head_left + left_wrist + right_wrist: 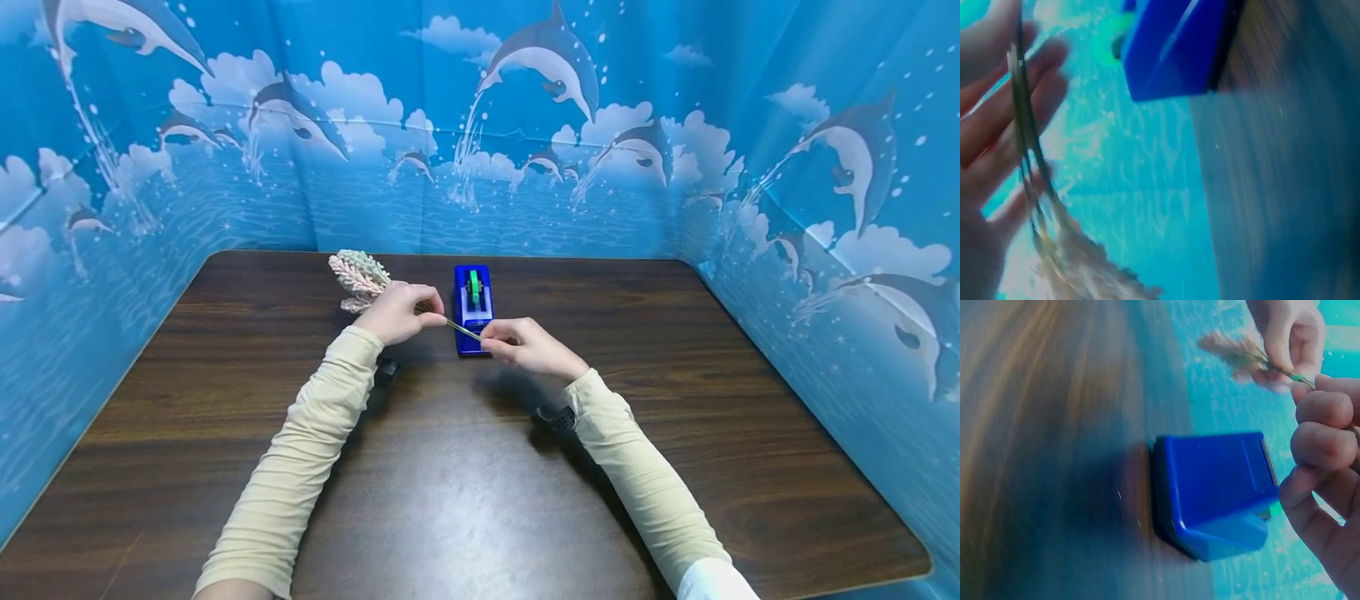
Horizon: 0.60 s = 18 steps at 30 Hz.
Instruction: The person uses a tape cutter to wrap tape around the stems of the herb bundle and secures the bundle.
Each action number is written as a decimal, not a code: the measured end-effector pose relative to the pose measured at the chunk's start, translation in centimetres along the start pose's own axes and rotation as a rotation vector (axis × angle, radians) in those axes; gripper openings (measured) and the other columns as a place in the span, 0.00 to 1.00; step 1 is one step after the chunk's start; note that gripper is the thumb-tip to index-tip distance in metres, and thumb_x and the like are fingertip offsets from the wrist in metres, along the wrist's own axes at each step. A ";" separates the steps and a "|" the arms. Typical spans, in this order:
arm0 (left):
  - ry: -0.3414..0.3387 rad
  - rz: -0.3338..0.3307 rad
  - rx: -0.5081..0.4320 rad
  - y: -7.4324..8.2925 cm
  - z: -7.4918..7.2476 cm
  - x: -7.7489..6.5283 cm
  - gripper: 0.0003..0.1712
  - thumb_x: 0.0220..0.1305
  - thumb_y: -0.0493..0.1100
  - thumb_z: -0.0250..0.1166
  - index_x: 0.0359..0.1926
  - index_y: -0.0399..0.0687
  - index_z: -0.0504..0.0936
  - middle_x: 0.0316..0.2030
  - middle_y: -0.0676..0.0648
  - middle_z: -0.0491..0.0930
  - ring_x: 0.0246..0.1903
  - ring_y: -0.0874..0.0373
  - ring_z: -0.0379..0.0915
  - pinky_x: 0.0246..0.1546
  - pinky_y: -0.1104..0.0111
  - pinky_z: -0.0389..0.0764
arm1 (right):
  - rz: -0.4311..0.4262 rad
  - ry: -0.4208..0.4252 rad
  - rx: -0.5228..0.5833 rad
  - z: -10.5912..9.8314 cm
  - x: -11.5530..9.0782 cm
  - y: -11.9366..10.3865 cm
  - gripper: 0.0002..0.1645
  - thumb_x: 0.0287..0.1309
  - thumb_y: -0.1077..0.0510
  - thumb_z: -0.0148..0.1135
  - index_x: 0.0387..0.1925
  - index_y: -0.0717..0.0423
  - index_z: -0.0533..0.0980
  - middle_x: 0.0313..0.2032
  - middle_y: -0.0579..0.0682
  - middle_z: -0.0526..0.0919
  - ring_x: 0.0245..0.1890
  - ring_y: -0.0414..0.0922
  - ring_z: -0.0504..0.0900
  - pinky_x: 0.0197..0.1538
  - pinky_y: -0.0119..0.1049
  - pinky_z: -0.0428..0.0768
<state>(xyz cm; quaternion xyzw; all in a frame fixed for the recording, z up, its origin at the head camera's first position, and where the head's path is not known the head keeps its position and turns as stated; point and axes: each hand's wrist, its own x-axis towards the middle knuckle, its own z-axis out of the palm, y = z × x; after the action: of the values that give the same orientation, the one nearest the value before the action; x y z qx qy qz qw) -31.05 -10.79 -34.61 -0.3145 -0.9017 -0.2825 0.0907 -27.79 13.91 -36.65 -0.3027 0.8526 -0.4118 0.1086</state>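
Note:
A bunch of pale pink and green artificial flowers (358,275) is held above the table, heads to the left and thin stems (463,330) slanting down to the right. My left hand (401,312) pinches the stems just below the flower heads, thumb against fingers. Farther down, my right hand (528,346) grips the stem ends, its fingers curled in the right wrist view. Beneath and behind the stems stands a blue tape dispenser (486,310) with a green tape roll (474,287). Blur softens the stems in the left wrist view.
The dark wood-grain table (637,467) ends at a blue curtain (360,200) printed with dolphins, which runs behind it and along both sides. Black wrist devices show under both sleeves, the right one (557,418) close to the tabletop.

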 end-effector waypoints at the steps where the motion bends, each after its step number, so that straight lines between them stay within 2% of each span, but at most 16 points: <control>1: 0.045 0.011 0.008 -0.2 -0.1 0.0 0.12 0.51 0.43 0.74 0.34 0.44 0.81 0.36 0.44 0.84 0.41 0.48 0.77 0.51 0.56 0.71 | 0.009 -0.004 0.031 0.2 0.0 -0.1 0.12 0.69 0.59 0.53 0.40 0.66 0.76 0.22 0.56 0.75 0.19 0.41 0.69 0.24 0.31 0.69; 3: 0.140 0.006 0.018 -0.6 -0.2 0.1 0.21 0.46 0.44 0.77 0.39 0.43 0.79 0.43 0.41 0.81 0.49 0.44 0.73 0.58 0.51 0.64 | 0.016 -0.001 0.074 0.7 0.2 -0.3 0.12 0.69 0.59 0.52 0.40 0.67 0.75 0.20 0.51 0.72 0.18 0.41 0.69 0.23 0.31 0.69; 5: 0.228 -0.042 0.019 -0.8 -0.2 0.0 0.29 0.41 0.46 0.80 0.42 0.42 0.76 0.47 0.39 0.76 0.54 0.41 0.66 0.60 0.47 0.59 | 0.022 0.014 0.125 1.4 0.5 -0.6 0.12 0.69 0.60 0.52 0.40 0.68 0.74 0.19 0.46 0.71 0.18 0.41 0.69 0.23 0.31 0.69; 7: 0.289 -0.108 0.023 -0.9 -0.1 0.1 0.33 0.39 0.49 0.81 0.42 0.41 0.72 0.46 0.38 0.72 0.53 0.39 0.62 0.57 0.46 0.57 | 0.036 0.044 0.193 2.1 0.7 -0.8 0.14 0.69 0.60 0.52 0.41 0.72 0.73 0.18 0.44 0.71 0.18 0.40 0.69 0.23 0.31 0.68; 9: 0.305 -0.171 0.026 -0.9 0.0 0.1 0.31 0.41 0.51 0.80 0.37 0.41 0.71 0.40 0.39 0.72 0.47 0.41 0.64 0.51 0.49 0.60 | 0.055 0.082 0.260 2.8 0.9 -1.0 0.15 0.69 0.60 0.52 0.41 0.74 0.72 0.19 0.44 0.71 0.19 0.39 0.70 0.24 0.31 0.69; 12: 0.231 -0.245 -0.006 -0.9 0.3 0.1 0.23 0.50 0.52 0.75 0.31 0.41 0.75 0.30 0.42 0.76 0.34 0.47 0.69 0.40 0.59 0.67 | 0.085 0.142 0.336 3.8 1.1 -1.3 0.16 0.69 0.60 0.53 0.42 0.75 0.70 0.19 0.44 0.72 0.20 0.38 0.71 0.25 0.31 0.70; 14: 0.124 -0.284 -0.070 -0.9 0.4 0.2 0.18 0.58 0.53 0.69 0.30 0.42 0.80 0.25 0.45 0.79 0.28 0.52 0.73 0.33 0.65 0.69 | 0.088 0.174 0.339 4.3 1.2 -1.4 0.16 0.68 0.60 0.54 0.43 0.74 0.71 0.20 0.44 0.73 0.20 0.38 0.72 0.26 0.30 0.70; 16: 0.013 -0.320 -0.145 -0.8 0.3 0.2 0.20 0.65 0.54 0.62 0.32 0.41 0.84 0.26 0.44 0.83 0.28 0.53 0.76 0.31 0.68 0.70 | 0.078 0.187 0.321 4.6 1.2 -1.4 0.16 0.68 0.60 0.54 0.44 0.74 0.72 0.21 0.45 0.74 0.21 0.38 0.72 0.26 0.29 0.70; 18: -0.062 -0.343 -0.221 -0.6 0.3 0.3 0.23 0.69 0.54 0.57 0.38 0.37 0.84 0.30 0.41 0.85 0.28 0.53 0.79 0.32 0.69 0.73 | 0.051 0.179 0.274 4.9 1.3 -1.4 0.15 0.68 0.61 0.54 0.47 0.73 0.73 0.22 0.47 0.75 0.22 0.38 0.73 0.26 0.28 0.71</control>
<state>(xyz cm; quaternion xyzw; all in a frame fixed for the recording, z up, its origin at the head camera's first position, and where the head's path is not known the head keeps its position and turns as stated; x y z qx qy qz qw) -31.62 -10.88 -35.00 -0.1731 -0.9079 -0.3813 -0.0216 -26.05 9.33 -38.62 -0.2253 0.8020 -0.5469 0.0828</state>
